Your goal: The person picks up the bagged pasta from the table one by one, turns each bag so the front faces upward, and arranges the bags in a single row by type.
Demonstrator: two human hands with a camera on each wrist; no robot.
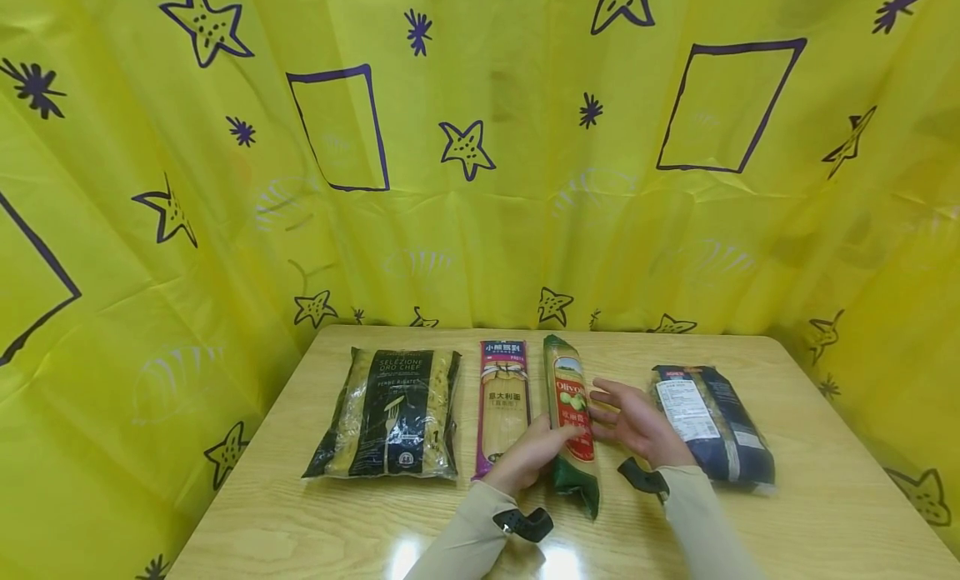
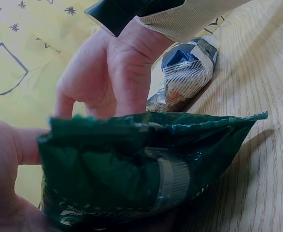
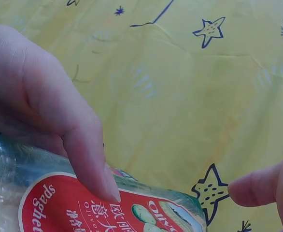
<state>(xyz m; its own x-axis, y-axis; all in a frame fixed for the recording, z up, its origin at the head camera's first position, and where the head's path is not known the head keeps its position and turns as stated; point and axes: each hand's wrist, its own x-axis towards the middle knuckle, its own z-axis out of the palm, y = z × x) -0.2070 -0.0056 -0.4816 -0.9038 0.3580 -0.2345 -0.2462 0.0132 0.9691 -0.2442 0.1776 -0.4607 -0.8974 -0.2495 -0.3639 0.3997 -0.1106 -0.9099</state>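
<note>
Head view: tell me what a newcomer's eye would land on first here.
The bright yellow curtain with purple stars and squares wraps round the whole scene behind the wooden table. On the table four pasta packets lie in a row, and both hands meet at the green spaghetti packet in the middle: the left hand grips its near end, the right hand touches its right side. The black penne bag lies far left.

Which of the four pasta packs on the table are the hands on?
The green spaghetti pack with the red label, third from the left. The left hand grips its near end and the right hand touches its side; the other three lie untouched.
</note>
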